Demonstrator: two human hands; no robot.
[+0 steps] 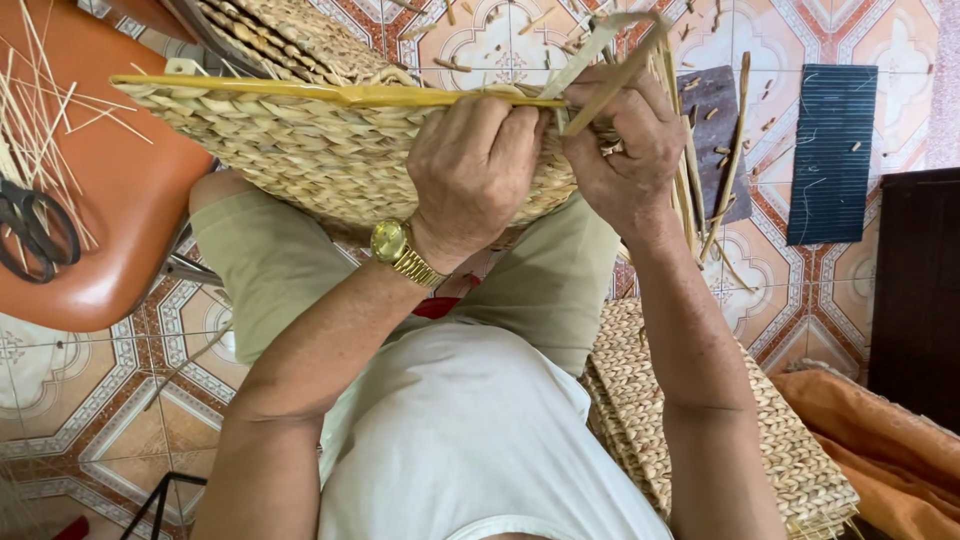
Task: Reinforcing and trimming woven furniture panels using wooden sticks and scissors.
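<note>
While basket (pixel 330 150) is steadied on lap, rim pinched by left hand (pixel 475 160); strip (pixel 600 65) clamped by right hand (pixel 625 150); rim binding judged under way; taut pull needed next

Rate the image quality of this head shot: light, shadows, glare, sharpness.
Head view: even, soft daylight, only faint shadows under the woven basket; a small glint on the gold watch and sheen on the orange chair; left hand and right hand are sharp; slight wide-angle stretch toward the edges.

woven straw basket (pixel 300 150) | yellow frame rim (pixel 330 92) | tilted on lap
</note>
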